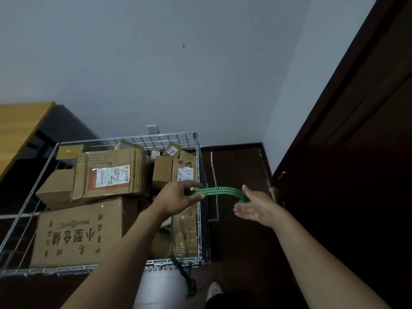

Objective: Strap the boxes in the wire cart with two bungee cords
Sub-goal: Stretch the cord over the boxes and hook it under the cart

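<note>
A wire cart (197, 166) holds several cardboard boxes (107, 177). A flat green bungee cord (219, 191) with a dark diamond pattern stretches above the cart's right rim. My left hand (176, 198) pinches one end of it between thumb and fingers. The cord's other end curves down against the thumb side of my right hand (256, 205), whose palm faces up with the fingers straight. A darker green cord (178, 264) hangs over the cart's near edge and trails down to the floor.
A grey wall stands behind the cart. To the right are a dark wooden door (356, 152) and dark floor (236, 175). A yellow tabletop (20, 128) sits at the left. A white cylinder (160, 288) and a shoe (215, 291) are below the cart's near edge.
</note>
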